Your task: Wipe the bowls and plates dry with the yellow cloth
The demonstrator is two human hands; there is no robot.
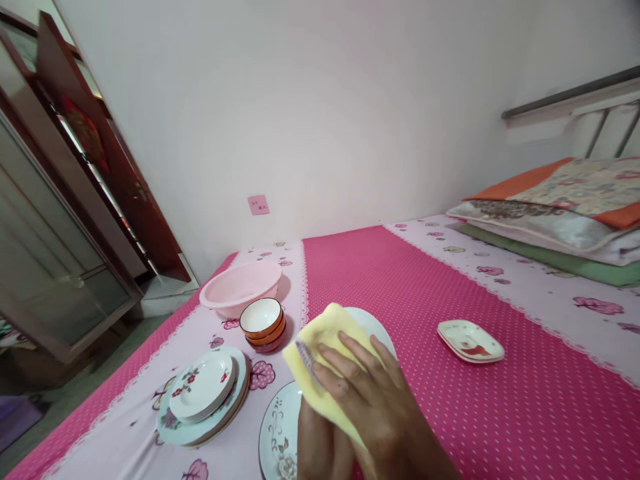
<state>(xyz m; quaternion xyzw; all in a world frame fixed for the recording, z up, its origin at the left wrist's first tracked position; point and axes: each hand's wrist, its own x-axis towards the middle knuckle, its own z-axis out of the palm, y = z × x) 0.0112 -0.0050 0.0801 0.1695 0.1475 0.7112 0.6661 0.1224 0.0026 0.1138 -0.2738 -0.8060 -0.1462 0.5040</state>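
Observation:
My right hand (367, 390) presses a yellow cloth (315, 360) against a white plate (373, 323), its fingers bent over the fabric. Most of the plate is behind the cloth and hand; only its upper right rim shows. My left hand (316, 437) is below the cloth, at the plate's lower side, closed on it; its fingertips are covered. Left of that hand lies a flower-patterned plate (280, 427), partly hidden by the wrist.
Stacked plates (200, 390) lie at left, near a pile of orange-sided bowls (263, 320) and a pink basin (240, 287). To the right are small square dishes (470, 340). Pillows (565, 200) lie on the far right of the pink-patterned bedcover (345, 267).

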